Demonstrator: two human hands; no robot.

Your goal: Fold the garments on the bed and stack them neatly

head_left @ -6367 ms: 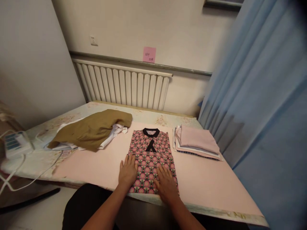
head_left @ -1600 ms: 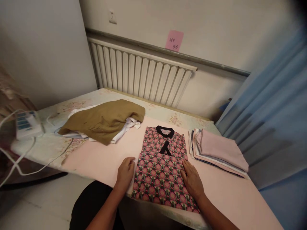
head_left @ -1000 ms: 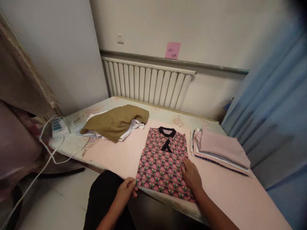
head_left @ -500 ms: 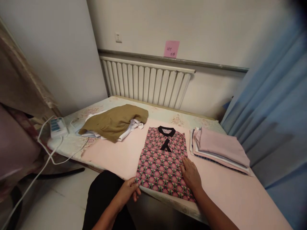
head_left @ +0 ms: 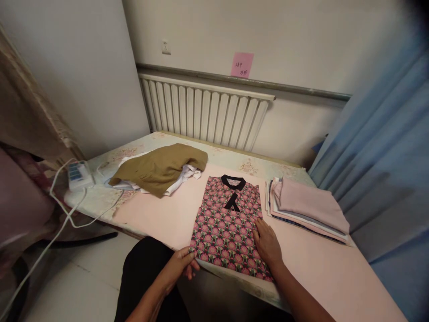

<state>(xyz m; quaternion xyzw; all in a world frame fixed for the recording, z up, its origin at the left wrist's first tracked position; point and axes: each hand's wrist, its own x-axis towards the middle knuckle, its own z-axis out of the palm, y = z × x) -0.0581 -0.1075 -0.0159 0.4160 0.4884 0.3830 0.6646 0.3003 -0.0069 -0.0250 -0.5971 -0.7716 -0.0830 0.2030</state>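
Note:
A patterned shirt [head_left: 224, 237] with pink flowers, a black collar and a black tie-like trim lies folded flat at the table's near edge, collar pointing away from me. My left hand [head_left: 182, 264] pinches the shirt's lower left corner between thumb and fingers. On the shirt's right side, my right hand [head_left: 267, 241] lies flat with its fingers stretched out over the fabric. To the right sits a stack of folded clothes [head_left: 308, 205], a dusty pink one on top. An olive-brown garment [head_left: 161, 167] covers white clothes in a loose heap at the left.
The table [head_left: 150, 219] has a pink cloth over a flowered cover. A power strip [head_left: 79, 175] with white cords stands at its left end. Behind are a radiator [head_left: 201, 112] and a wall with a pink note [head_left: 241, 65]. A blue curtain [head_left: 378, 179] hangs at the right.
Both hands and the shirt keep nearly the same places. The view has shifted slightly.

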